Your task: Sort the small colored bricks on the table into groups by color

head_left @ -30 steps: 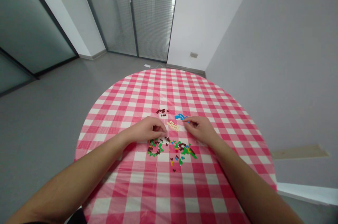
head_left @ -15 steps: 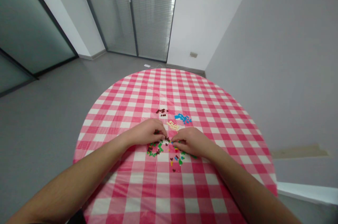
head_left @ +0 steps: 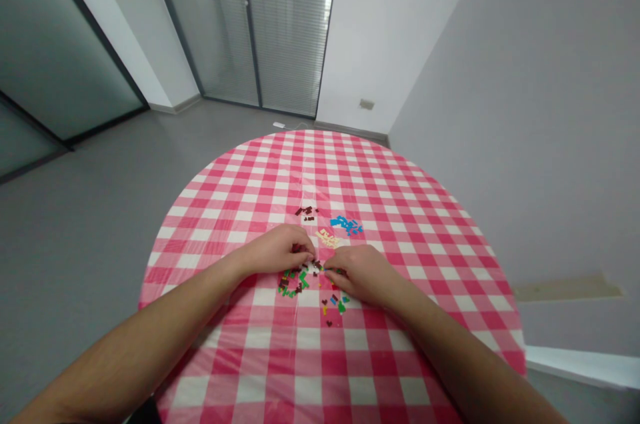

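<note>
1. At the far left stands a glass wall [head_left: 55,31] with dark frames, and the grey floor [head_left: 75,211] lies below it.
2. The left hand [head_left: 277,249] is at the table, over the mixed pile of small bricks [head_left: 293,284]. Its fingers [head_left: 305,252] curve down to the pile, but I cannot tell if they pinch a brick or only touch.
3. This pile lies near the middle of the pink and white checked tablecloth [head_left: 240,177], between both hands. It has green, dark red, yellow and blue bricks together, so this part is not separated.
4. Behind the table is a door with blinds [head_left: 290,24].
5. Beyond the hands, three small groups already lie apart: dark red bricks [head_left: 306,213], cream bricks [head_left: 327,239] and blue bricks [head_left: 346,225].
6. The right hand [head_left: 361,275] lies over the right part of the pile, with its fingers [head_left: 333,272] turned inward. They look closed, but whether they hold a brick is hidden.
7. At the far right is a grey wall [head_left: 500,77], with a wall socket [head_left: 367,104] near its left end.
</note>
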